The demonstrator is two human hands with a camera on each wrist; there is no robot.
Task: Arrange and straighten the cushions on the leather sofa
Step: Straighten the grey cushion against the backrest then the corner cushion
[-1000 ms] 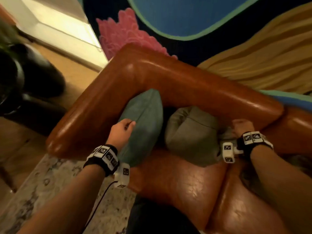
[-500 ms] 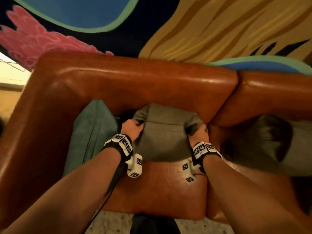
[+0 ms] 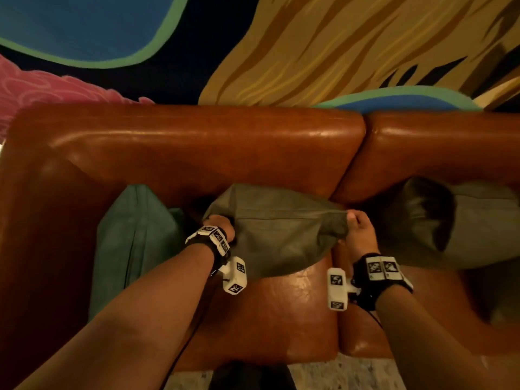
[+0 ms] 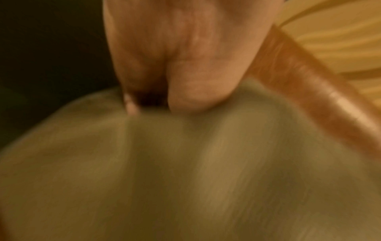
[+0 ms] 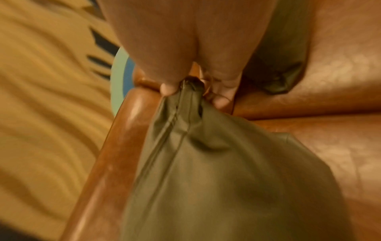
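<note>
I'm gripping the olive cushion [image 3: 281,235] at its two upper corners: left hand [image 3: 219,228] bunching fabric at one, right hand [image 3: 358,232] pinching the seam end at the other, fingers [image 5: 169,88] curled tight. It's hanging stretched between my hands just in front of the sofa [image 3: 197,142] backrest, bottom edge near the seat. Teal cushion [image 3: 135,237] is leaning in the corner beside it, and a second olive cushion [image 3: 464,223] is lying further along. Step: plumping and squaring. Next probably calls for setting it upright against the back.
</note>
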